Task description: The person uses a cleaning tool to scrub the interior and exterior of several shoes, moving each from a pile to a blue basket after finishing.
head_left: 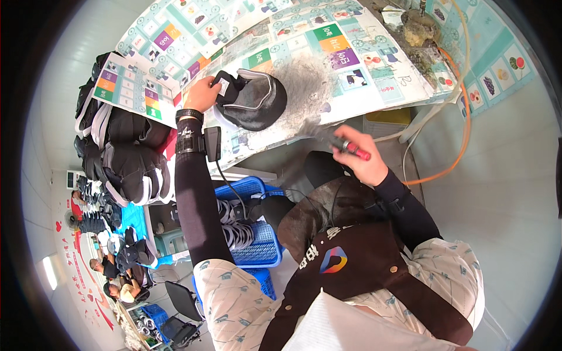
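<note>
On the table, a black piece edged with grey piping point(257, 111) looks like a shoe upper, its opening facing up. My left hand point(202, 95) pinches the black flap with a white label at its left end. In my right hand point(364, 158), just off the table's front edge, is a brush point(345, 147) with a red and black handle. Its dark bristles are smeared by motion and point toward the table, apart from the upper.
Black uppers point(134, 169) are piled at the left of the printed table cover point(363, 88). A crusted, dirty patch with a pot point(418, 29) lies far right. An orange hose point(466, 128) hangs there. Blue baskets point(257, 243) stand below. People sit far left.
</note>
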A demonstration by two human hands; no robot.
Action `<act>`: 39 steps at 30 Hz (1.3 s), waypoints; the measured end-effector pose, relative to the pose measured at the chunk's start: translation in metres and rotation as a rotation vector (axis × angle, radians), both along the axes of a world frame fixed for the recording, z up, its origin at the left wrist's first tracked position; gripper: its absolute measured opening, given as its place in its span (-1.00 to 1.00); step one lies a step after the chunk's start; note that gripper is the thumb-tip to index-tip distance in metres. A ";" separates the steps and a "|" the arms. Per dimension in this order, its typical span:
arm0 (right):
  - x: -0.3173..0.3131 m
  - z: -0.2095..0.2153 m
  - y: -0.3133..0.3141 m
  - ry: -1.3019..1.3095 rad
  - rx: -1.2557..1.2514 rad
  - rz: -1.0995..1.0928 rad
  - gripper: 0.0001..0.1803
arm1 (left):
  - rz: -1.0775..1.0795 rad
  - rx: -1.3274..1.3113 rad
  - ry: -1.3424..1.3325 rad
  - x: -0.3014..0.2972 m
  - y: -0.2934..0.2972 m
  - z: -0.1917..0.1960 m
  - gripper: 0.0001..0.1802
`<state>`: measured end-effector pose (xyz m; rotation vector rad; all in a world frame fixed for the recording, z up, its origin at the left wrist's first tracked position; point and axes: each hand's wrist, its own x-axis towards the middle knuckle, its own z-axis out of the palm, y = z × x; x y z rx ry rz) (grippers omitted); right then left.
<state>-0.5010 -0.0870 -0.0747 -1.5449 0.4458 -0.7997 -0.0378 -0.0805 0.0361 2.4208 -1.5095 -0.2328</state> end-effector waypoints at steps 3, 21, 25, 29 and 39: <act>0.004 -0.009 0.005 0.092 -0.127 -0.022 -0.73 | 0.023 0.033 -0.022 -0.004 0.002 0.002 -0.56; -0.005 0.009 -0.010 0.003 0.192 -0.110 -0.71 | -0.202 -0.175 -0.325 -0.012 -0.001 0.070 -0.57; -0.001 0.008 -0.009 0.022 -0.057 -0.072 -0.70 | -0.322 -0.060 -0.245 -0.017 -0.025 0.038 -0.60; 0.002 0.014 0.008 0.125 -0.237 -0.039 -0.68 | -0.333 -0.020 -0.256 -0.024 -0.034 0.023 -0.66; 0.004 0.003 -0.003 0.181 -0.102 -0.135 -0.75 | -0.265 0.092 -0.148 -0.038 -0.041 0.024 -0.64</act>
